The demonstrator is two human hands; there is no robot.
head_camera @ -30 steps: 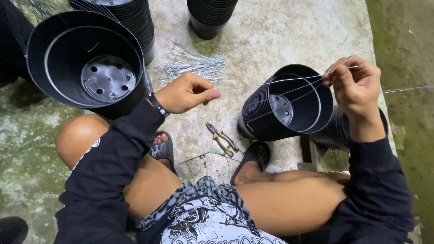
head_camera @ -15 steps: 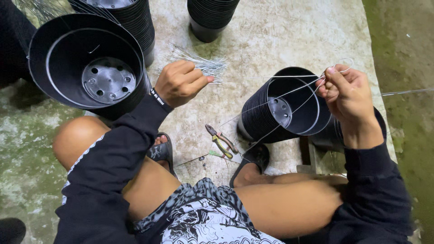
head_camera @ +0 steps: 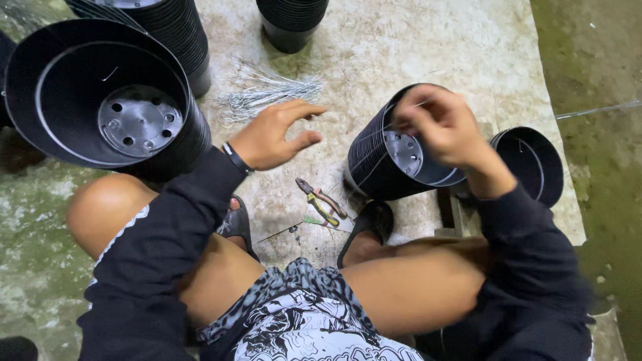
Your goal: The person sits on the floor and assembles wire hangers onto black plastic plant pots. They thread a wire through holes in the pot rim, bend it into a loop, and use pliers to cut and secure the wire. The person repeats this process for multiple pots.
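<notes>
My left hand (head_camera: 275, 135) hovers with fingers spread just below a bundle of thin metal wires (head_camera: 267, 93) on the concrete floor, holding nothing. My right hand (head_camera: 445, 127), blurred, sits over the mouth of a black plastic pot (head_camera: 381, 164) lying on its side, and pinches a thin wire that runs across the pot's rim. A second black pot (head_camera: 535, 160) lies behind my right wrist. Pliers (head_camera: 323, 200) with yellow-green handles lie on the floor between my feet.
A large stack of black pots (head_camera: 100, 100) lies on its side at the left, its holed bottom facing me. More pot stacks stand at the top left (head_camera: 174, 27) and top centre (head_camera: 291, 20). My knees and sandals fill the foreground. Mossy ground lies to the right.
My left hand has reached up from beside the pot toward the wire bundle and spread its fingers. My right hand has swung left from the pot's right rim to over its mouth.
</notes>
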